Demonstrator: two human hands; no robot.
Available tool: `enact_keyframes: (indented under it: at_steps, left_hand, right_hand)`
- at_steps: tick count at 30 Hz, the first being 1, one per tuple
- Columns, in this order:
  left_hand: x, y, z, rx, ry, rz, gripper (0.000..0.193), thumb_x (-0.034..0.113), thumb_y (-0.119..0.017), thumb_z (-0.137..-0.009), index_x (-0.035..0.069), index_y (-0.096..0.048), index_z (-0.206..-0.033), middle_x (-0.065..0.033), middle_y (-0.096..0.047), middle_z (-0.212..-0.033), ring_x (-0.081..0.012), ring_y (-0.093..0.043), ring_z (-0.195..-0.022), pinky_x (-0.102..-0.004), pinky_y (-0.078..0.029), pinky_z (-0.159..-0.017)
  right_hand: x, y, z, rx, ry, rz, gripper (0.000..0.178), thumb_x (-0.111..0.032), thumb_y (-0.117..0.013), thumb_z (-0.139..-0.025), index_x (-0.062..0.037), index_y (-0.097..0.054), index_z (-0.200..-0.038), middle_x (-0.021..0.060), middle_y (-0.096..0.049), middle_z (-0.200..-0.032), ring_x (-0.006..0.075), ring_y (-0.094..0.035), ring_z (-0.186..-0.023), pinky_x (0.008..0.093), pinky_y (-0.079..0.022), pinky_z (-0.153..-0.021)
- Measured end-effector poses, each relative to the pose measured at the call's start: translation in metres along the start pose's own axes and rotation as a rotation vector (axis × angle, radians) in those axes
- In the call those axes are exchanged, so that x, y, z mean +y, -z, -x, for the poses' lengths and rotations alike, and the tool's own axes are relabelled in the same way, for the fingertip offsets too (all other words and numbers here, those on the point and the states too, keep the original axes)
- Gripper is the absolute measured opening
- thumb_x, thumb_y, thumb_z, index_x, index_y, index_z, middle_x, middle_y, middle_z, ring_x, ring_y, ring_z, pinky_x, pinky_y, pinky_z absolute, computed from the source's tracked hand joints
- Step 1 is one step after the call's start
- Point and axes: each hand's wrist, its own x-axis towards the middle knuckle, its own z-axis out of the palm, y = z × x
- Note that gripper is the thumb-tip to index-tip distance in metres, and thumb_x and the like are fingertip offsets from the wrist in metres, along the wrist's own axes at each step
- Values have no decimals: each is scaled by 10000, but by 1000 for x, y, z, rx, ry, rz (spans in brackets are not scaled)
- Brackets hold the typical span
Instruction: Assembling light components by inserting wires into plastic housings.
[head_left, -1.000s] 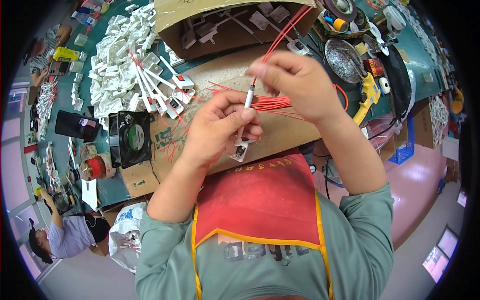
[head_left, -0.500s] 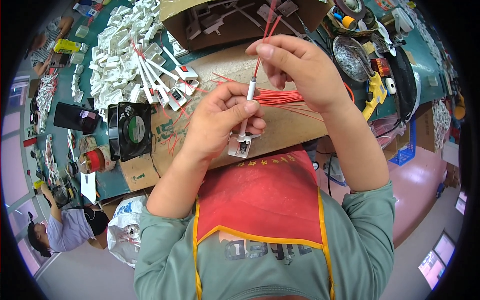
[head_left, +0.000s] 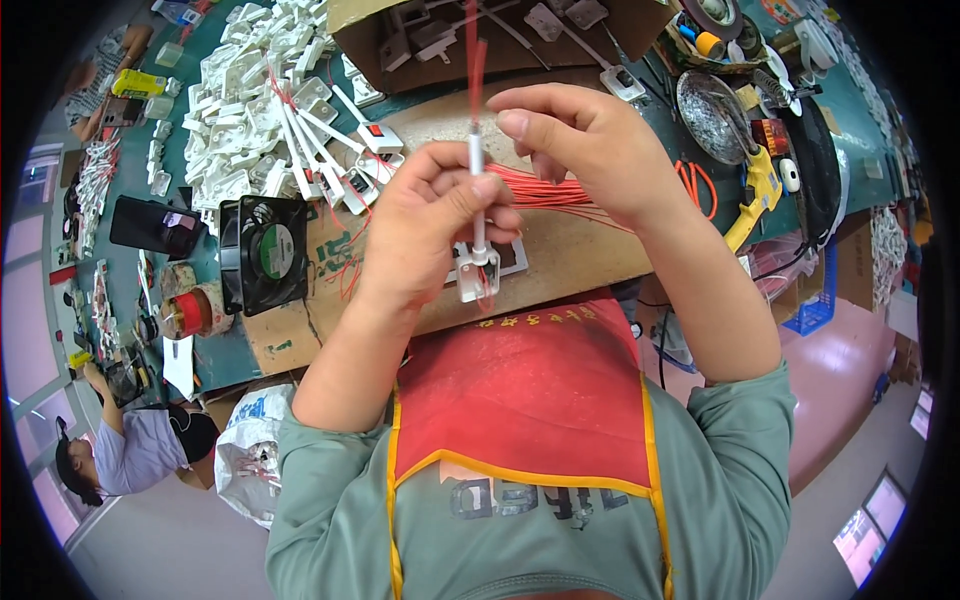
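Note:
My left hand (head_left: 428,215) is closed around a white plastic tube (head_left: 477,160), held upright. Joined to the tube's lower end is a small white plastic housing (head_left: 479,277), its hollow side showing. Blurred red wires (head_left: 476,75) rise from the tube's top. My right hand (head_left: 585,145) hovers just right of these wires, thumb and forefinger apart, holding nothing visible. Beneath and behind both hands, a bundle of red wires (head_left: 550,193) lies on a cardboard sheet (head_left: 590,262). Another white plastic piece (head_left: 513,256) is partly hidden behind the housing.
A large pile of white plastic housings (head_left: 250,110) covers the back left. Beyond my hands stands an open cardboard box (head_left: 400,75) with white parts. A black fan (head_left: 262,255) sits left; a yellow-handled glue gun (head_left: 757,195) and a metal pan (head_left: 708,115) lie right. Another person (head_left: 140,455) is far left.
My right hand's fingers have come off the red wires. The tube has shifted slightly left in my left hand, and the housing has turned to show its hollow side.

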Motion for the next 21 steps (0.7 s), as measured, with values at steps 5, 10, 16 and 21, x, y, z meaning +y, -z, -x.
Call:
enact_keyframes:
  at_steps: [5, 10, 16, 21]
  left_hand:
    - [12, 13, -6, 169, -218, -8, 246, 63, -635, -884, 12, -467, -1056, -113, -638, -865, -204, -671, -738, -330, -587, -661]
    - [20, 20, -7, 236, -396, 67, 224, 84, -609, -908, 27, -456, -1061, -124, -621, -897, -225, -663, -761, -399, -599, -695]
    - [21, 21, -9, 216, -408, 115, 253, 85, -620, -903, 24, -438, -1069, -121, -620, -894, -218, -668, -754, -406, -607, -691]
    - [18, 19, -9, 226, -415, 102, 246, 79, -624, -899, 29, -444, -1059, -117, -621, -896, -213, -666, -742, -404, -606, -684]
  right_hand:
    - [10, -12, 25, -79, -30, 158, 258, -184, -679, -869, -10, -623, -1051, -6, -612, -858, 57, -551, -750, 214, -462, -672]
    - [44, -26, 34, -137, -185, -84, 212, -155, -635, -894, -6, -623, -1044, 9, -628, -854, 64, -563, -738, 217, -462, -644]
    - [47, -32, 33, -207, -311, -320, 198, -162, -645, -892, -14, -638, -1022, 10, -623, -820, 65, -561, -694, 219, -457, -586]
    - [41, -38, 31, -253, -306, -179, 166, -164, -657, -885, -12, -648, -950, -1, -616, -781, 58, -554, -668, 216, -452, -582]
